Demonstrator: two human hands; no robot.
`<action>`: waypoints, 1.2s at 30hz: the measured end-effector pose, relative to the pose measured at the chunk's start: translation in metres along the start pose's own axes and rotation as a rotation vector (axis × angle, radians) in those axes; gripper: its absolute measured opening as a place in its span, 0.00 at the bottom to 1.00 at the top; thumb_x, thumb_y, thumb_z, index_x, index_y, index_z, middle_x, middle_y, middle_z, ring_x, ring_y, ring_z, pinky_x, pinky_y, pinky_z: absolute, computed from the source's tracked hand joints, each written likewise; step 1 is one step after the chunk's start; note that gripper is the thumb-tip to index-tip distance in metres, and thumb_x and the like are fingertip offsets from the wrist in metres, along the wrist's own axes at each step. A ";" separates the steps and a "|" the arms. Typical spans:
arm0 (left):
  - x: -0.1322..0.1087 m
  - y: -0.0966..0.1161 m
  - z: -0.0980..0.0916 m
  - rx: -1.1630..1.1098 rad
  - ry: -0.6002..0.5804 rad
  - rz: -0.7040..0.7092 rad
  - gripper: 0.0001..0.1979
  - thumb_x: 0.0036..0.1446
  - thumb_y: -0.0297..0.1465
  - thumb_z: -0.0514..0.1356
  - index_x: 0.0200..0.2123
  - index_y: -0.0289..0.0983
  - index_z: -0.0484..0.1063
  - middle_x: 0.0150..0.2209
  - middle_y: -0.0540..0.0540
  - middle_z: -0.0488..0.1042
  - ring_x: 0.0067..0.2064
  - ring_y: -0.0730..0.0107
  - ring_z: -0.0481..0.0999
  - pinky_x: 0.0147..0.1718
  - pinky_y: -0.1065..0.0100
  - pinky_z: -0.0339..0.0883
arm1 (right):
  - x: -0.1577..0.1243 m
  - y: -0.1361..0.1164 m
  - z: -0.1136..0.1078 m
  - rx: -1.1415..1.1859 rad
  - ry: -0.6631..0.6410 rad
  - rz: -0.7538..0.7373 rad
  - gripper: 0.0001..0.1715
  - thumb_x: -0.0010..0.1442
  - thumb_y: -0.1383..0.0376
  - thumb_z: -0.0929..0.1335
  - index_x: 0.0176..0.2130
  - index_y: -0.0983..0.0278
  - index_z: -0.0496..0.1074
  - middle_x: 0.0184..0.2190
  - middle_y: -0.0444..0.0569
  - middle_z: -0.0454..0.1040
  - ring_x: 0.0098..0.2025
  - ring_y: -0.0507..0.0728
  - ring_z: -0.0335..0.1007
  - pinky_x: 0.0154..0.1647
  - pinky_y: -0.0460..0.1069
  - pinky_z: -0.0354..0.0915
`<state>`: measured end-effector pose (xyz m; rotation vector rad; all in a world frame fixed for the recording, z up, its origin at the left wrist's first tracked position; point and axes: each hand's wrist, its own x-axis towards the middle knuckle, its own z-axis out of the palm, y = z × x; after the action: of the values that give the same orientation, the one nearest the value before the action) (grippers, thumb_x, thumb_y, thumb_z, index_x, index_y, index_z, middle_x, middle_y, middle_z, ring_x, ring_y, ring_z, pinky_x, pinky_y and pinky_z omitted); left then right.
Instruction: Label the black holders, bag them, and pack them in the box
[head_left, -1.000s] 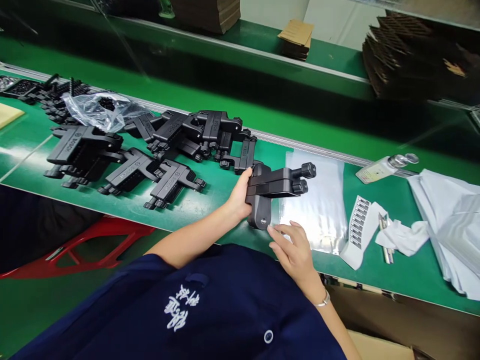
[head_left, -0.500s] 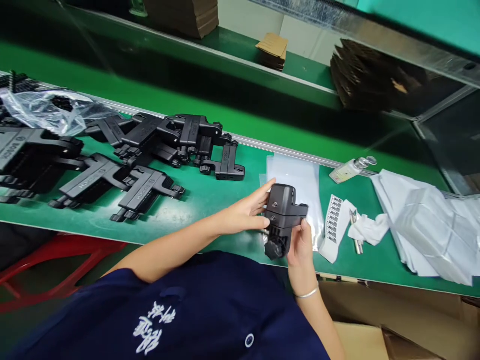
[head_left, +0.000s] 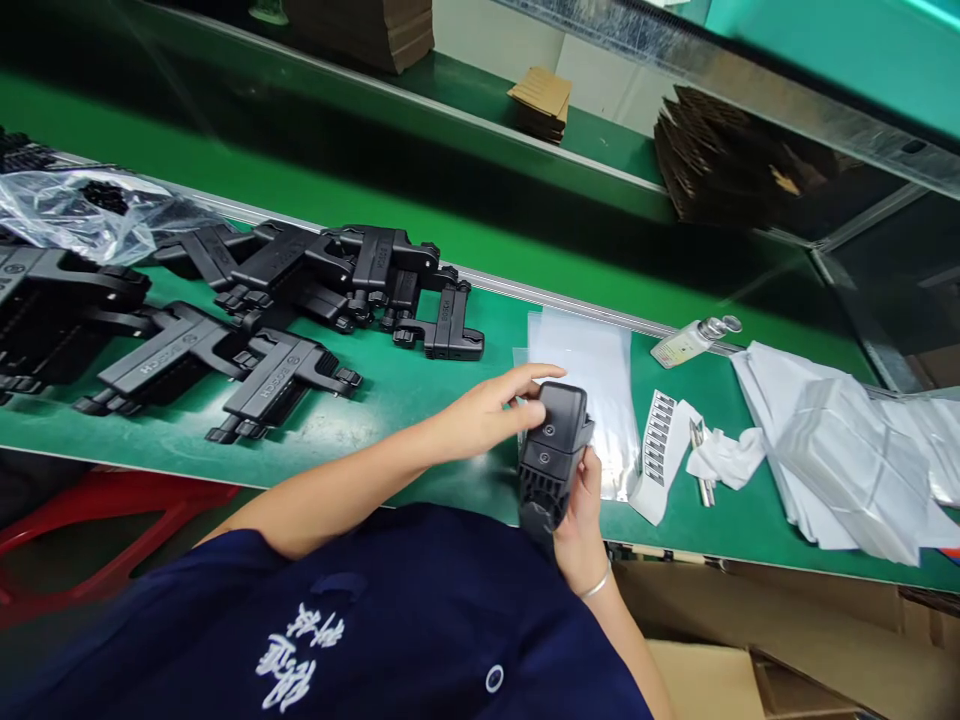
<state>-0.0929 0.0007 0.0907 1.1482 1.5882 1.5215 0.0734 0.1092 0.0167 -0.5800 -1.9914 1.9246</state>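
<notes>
A black plastic clamp part (head_left: 553, 450) stands on end near the front edge of the green table (head_left: 420, 385). My right hand (head_left: 580, 522) grips its lower end from below, fingers wrapped round it. My left hand (head_left: 491, 408) rests on its upper left side, with the fingers reaching over the top. Just behind the part lies a clear plastic bag (head_left: 589, 375), flat on the table.
Several more black clamp parts (head_left: 322, 275) lie in a heap to the left, beside a crumpled plastic bag (head_left: 79, 215). To the right are a label strip (head_left: 660, 440), a small bottle (head_left: 694, 340), tweezers (head_left: 703, 462) and a stack of white bags (head_left: 840, 450). Cardboard stacks stand behind.
The black part was lifted off the table, turned on end and brought closer to me. My right hand went from touching it to gripping its lower end.
</notes>
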 end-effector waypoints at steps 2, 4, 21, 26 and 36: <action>-0.011 -0.002 -0.006 0.062 -0.117 0.026 0.40 0.53 0.40 0.65 0.67 0.44 0.54 0.60 0.41 0.68 0.57 0.50 0.71 0.55 0.56 0.65 | 0.004 0.006 -0.008 0.161 0.159 -0.019 0.31 0.61 0.38 0.58 0.51 0.52 0.69 0.40 0.47 0.78 0.36 0.58 0.76 0.32 0.55 0.75; -0.022 -0.007 -0.011 0.125 -0.162 0.053 0.45 0.50 0.37 0.68 0.68 0.46 0.52 0.64 0.41 0.63 0.61 0.48 0.67 0.58 0.55 0.63 | 0.001 0.009 -0.020 0.302 0.222 -0.038 0.27 0.54 0.43 0.70 0.48 0.52 0.70 0.38 0.45 0.79 0.33 0.57 0.76 0.29 0.53 0.75; -0.035 -0.039 0.007 -0.979 0.070 -0.635 0.26 0.52 0.49 0.66 0.43 0.33 0.74 0.31 0.46 0.77 0.30 0.73 0.77 0.29 0.75 0.73 | 0.010 -0.023 -0.030 0.256 0.199 0.032 0.26 0.48 0.47 0.76 0.38 0.61 0.70 0.24 0.42 0.75 0.22 0.54 0.74 0.24 0.49 0.75; -0.036 -0.049 0.007 -1.062 0.071 -0.712 0.21 0.59 0.46 0.61 0.41 0.31 0.75 0.26 0.46 0.77 0.28 0.71 0.78 0.29 0.74 0.74 | 0.009 -0.023 -0.026 0.243 0.216 0.022 0.26 0.49 0.47 0.75 0.38 0.61 0.69 0.25 0.41 0.74 0.21 0.53 0.74 0.24 0.50 0.74; -0.001 -0.080 -0.001 -1.100 -0.028 -0.749 0.26 0.64 0.47 0.55 0.49 0.30 0.75 0.32 0.41 0.81 0.30 0.65 0.79 0.36 0.66 0.72 | -0.004 -0.061 0.005 -0.665 0.101 -0.532 0.20 0.55 0.59 0.73 0.45 0.60 0.66 0.30 0.45 0.77 0.28 0.56 0.77 0.28 0.48 0.73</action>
<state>-0.1057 0.0035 0.0117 -0.0541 0.7344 1.4477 0.0697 0.1018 0.0774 -0.2343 -2.3919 0.9019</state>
